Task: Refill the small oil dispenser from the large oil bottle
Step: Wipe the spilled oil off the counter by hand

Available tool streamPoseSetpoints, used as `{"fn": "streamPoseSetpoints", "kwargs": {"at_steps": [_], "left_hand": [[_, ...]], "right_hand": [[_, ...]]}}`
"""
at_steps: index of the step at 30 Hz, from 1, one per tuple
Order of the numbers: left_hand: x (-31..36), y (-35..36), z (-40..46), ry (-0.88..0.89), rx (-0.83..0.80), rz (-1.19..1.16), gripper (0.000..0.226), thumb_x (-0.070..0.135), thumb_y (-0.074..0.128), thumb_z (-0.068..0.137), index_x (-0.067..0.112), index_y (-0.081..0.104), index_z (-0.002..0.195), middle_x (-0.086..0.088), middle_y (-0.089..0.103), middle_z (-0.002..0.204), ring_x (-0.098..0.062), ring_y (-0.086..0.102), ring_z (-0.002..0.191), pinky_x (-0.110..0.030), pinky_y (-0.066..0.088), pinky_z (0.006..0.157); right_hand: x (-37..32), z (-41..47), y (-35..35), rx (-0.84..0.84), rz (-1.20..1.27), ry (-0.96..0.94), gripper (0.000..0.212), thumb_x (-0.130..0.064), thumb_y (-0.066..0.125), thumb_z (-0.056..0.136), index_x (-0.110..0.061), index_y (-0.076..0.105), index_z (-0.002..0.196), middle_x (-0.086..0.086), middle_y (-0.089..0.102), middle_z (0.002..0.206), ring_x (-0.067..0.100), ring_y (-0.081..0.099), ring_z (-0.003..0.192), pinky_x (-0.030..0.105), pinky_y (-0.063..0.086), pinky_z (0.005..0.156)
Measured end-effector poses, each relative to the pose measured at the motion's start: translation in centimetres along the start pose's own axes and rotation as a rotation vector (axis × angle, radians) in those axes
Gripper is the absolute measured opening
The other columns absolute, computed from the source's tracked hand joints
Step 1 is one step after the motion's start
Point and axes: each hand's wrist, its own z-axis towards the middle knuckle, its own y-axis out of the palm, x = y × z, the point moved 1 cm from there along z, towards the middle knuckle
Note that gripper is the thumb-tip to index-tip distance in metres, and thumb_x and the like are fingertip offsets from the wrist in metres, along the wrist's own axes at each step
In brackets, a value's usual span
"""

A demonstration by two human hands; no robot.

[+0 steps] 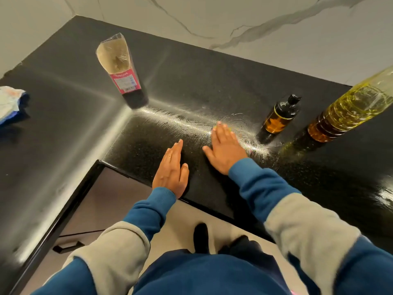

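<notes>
Black L-shaped tabletop [191,81], glossy, marble-look wall behind it. Person stands at the inner corner, blue and grey sleeves reaching forward.

Left hand [171,173]: flat, fingers straight and held together, thumb alongside, lying at the tabletop's near edge. Holds nothing.

Right hand [226,149]: palm down on the tabletop, fingers straight, thumb spread to the left. Holds nothing. The two hands lie near each other, apart, not touching.

Dispenser [280,117]: small amber bottle with black pump top, upright on the tabletop, to the right of the right hand and beyond it, near but apart. Amber liquid visible through its lower part.

Oil bottle [348,109]: large clear bottle, yellow oil inside, standing just right of the dispenser, near it, not touching as far as I can tell. Its top runs out of view at the right edge; cap not seen.

Bright smeary streaks on the tabletop surface between the right hand and the dispenser.

Further back, left of centre: a tall packet [120,67] in clear wrap with a red label, upright, well apart from both bottles. Contents pale; cannot tell what.

Far left edge: a white and blue cloth [11,103], crumpled, on the tabletop.

Below the tabletop, a drawer front with a dark handle [68,245].
</notes>
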Motion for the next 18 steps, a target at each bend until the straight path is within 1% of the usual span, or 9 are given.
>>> {"fn": "streamPoseSetpoints", "kwargs": {"at_steps": [2, 3, 6, 8, 10, 13, 14, 16, 18], "left_hand": [[-0.1, 0.0, 0.0, 0.002, -0.014, 0.003, 0.069, 0.021, 0.037, 0.094, 0.0, 0.024, 0.158, -0.016, 0.036, 0.161, -0.025, 0.032, 0.149, -0.015, 0.003, 0.124], [-0.1, 0.0, 0.0, -0.001, -0.01, -0.002, 0.07, 0.019, 0.038, 0.093, -0.001, 0.024, 0.158, -0.018, 0.037, 0.161, -0.027, 0.032, 0.149, -0.015, 0.002, 0.124], [0.0, -0.1, 0.0, 0.006, 0.008, -0.009, 0.071, 0.014, 0.041, 0.09, -0.004, 0.025, 0.157, -0.019, 0.033, 0.162, -0.023, 0.026, 0.149, -0.015, 0.001, 0.124], [0.1, -0.1, -0.1, 0.029, 0.02, 0.002, 0.069, 0.014, 0.039, 0.091, -0.006, 0.027, 0.156, -0.019, 0.031, 0.163, -0.012, 0.019, 0.149, -0.014, 0.0, 0.123], [0.2, -0.1, -0.1, 0.041, 0.028, 0.013, 0.068, 0.015, 0.038, 0.092, -0.006, 0.028, 0.155, -0.018, 0.031, 0.162, -0.004, 0.012, 0.146, -0.011, -0.003, 0.121], [0.1, -0.1, 0.0, 0.056, 0.025, 0.019, 0.071, 0.024, 0.033, 0.091, -0.004, 0.027, 0.156, -0.018, 0.034, 0.161, -0.01, 0.017, 0.147, -0.014, -0.001, 0.123], [0.0, 0.0, 0.0, 0.052, 0.021, 0.02, 0.072, 0.025, 0.034, 0.091, -0.003, 0.027, 0.157, -0.018, 0.034, 0.162, -0.011, 0.017, 0.148, -0.015, -0.001, 0.123], [-0.1, 0.0, 0.1, 0.045, 0.015, 0.014, 0.073, 0.026, 0.035, 0.09, -0.002, 0.025, 0.157, -0.017, 0.033, 0.162, -0.018, 0.022, 0.15, -0.02, 0.002, 0.125], [-0.3, 0.1, 0.1, 0.042, 0.016, 0.009, 0.074, 0.024, 0.037, 0.09, -0.003, 0.024, 0.157, -0.018, 0.031, 0.163, -0.026, 0.025, 0.152, -0.027, 0.006, 0.128]], "right_hand": [[-3.1, -0.3, 1.0, 0.001, -0.002, -0.108, 0.073, -0.051, 0.024, 0.103, -0.008, 0.003, 0.158, 0.013, -0.01, 0.166, 0.029, -0.01, 0.153, 0.043, -0.001, 0.125], [-4.2, -1.2, 1.6, -0.009, -0.016, -0.165, 0.072, -0.051, 0.024, 0.103, -0.009, 0.003, 0.158, 0.011, -0.01, 0.166, 0.027, -0.01, 0.153, 0.042, -0.002, 0.125], [-3.8, -3.9, 2.1, -0.058, -0.045, -0.289, 0.072, -0.051, 0.023, 0.103, -0.012, -0.002, 0.159, 0.007, -0.014, 0.166, 0.022, -0.012, 0.153, 0.039, -0.003, 0.125], [-1.3, -4.4, 1.7, -0.062, -0.071, -0.304, 0.073, -0.052, 0.022, 0.103, -0.013, -0.005, 0.158, 0.007, -0.015, 0.165, 0.022, -0.012, 0.153, 0.038, -0.004, 0.125], [1.6, -3.6, 1.0, -0.036, -0.097, -0.226, 0.074, -0.053, 0.022, 0.102, -0.012, -0.005, 0.158, 0.009, -0.014, 0.165, 0.025, -0.011, 0.153, 0.042, 0.001, 0.125], [4.0, 0.1, -0.9, 0.015, -0.104, -0.04, 0.075, -0.052, 0.022, 0.103, -0.006, -0.003, 0.157, 0.014, -0.013, 0.165, 0.028, -0.009, 0.153, 0.045, 0.003, 0.125], [3.8, 1.8, -1.6, 0.028, -0.082, 0.022, 0.075, -0.051, 0.022, 0.104, -0.004, -0.002, 0.157, 0.016, -0.013, 0.165, 0.029, -0.009, 0.153, 0.044, 0.002, 0.125], [2.2, 4.9, -2.5, 0.035, -0.007, 0.103, 0.075, -0.051, 0.021, 0.104, -0.001, 0.001, 0.157, 0.018, -0.011, 0.165, 0.032, -0.006, 0.153, 0.044, 0.0, 0.125], [-0.7, 6.1, -2.2, 0.016, 0.037, 0.055, 0.075, -0.052, 0.02, 0.104, -0.002, 0.002, 0.157, 0.018, -0.011, 0.165, 0.033, -0.007, 0.153, 0.044, -0.002, 0.124]]}}
